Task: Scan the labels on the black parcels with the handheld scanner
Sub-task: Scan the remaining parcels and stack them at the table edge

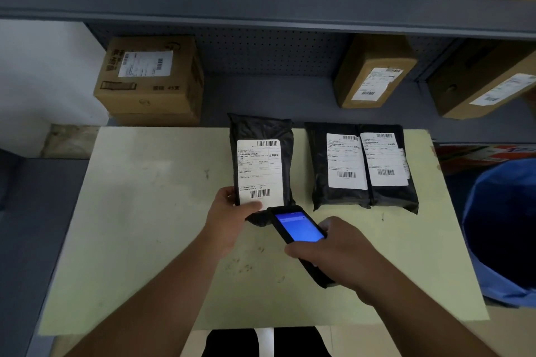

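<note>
Black parcel [261, 136]: soft, light, slippery poly bag, likely floppy; left hand [229, 211] pinches its lower edge, right hand [333, 252] wraps the handheld scanner [295, 229].

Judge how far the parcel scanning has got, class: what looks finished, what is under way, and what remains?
Nothing shows as finished; no parcel is visibly set aside as scanned. Under way: the left hand holds the near black parcel by its bottom edge while the right hand aims the handheld scanner, screen lit, at its label. Remaining: the two black parcels lying side by side on the table.
</note>
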Demonstrator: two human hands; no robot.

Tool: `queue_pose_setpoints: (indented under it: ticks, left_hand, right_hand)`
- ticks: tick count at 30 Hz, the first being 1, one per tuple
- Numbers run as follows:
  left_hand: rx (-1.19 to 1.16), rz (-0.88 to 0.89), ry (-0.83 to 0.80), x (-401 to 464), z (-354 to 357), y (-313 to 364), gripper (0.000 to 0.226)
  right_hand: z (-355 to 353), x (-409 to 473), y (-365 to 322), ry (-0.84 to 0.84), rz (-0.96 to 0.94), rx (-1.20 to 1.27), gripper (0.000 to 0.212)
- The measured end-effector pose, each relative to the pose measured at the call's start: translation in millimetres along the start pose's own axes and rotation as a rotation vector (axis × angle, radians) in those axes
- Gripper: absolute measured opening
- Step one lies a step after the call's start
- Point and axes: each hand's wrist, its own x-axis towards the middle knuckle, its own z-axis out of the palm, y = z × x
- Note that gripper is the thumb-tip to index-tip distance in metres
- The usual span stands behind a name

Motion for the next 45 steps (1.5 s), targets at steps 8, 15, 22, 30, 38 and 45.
queue_pose_setpoints:
  ticks: [8,15,22,30,38,45]
  left_hand:
    - [-0.077,0.01,-0.084,3.5,51.4,8.3,0.053]
    - [-0.097,-0.022,-0.147,0.9,111.8,9.8,0.052]
    - [-0.029,-0.052,-0.207,-0.2,170.1,6.4,0.042]
    - [-0.009,-0.04,-0.27,-8.0,219.6,2.6,0.028]
    - [0.021,-0.084,-0.243,-5.3,254.1,2.2,0.025]
    - [0.217,-0.056,-0.182,5.1,262.5,-3.5,0.021]
  right_hand:
    - [-35.3,-4.2,20.2,0.067,0.02,0.1,0.052]
    - [-70.1,-6.5,47.1,0.144,0.043,0.131,0.053]
    - [-106.0,-7.1,79.6,0.181,0.07,0.183,0.051]
    - [-132.2,-8.4,110.9,0.213,0.115,0.227,0.048]
    - [-146.9,-5.6,129.9,0.225,0.151,0.251,0.05]
    - [-150.3,-2.5,139.1,0.218,0.162,0.259,0.048]
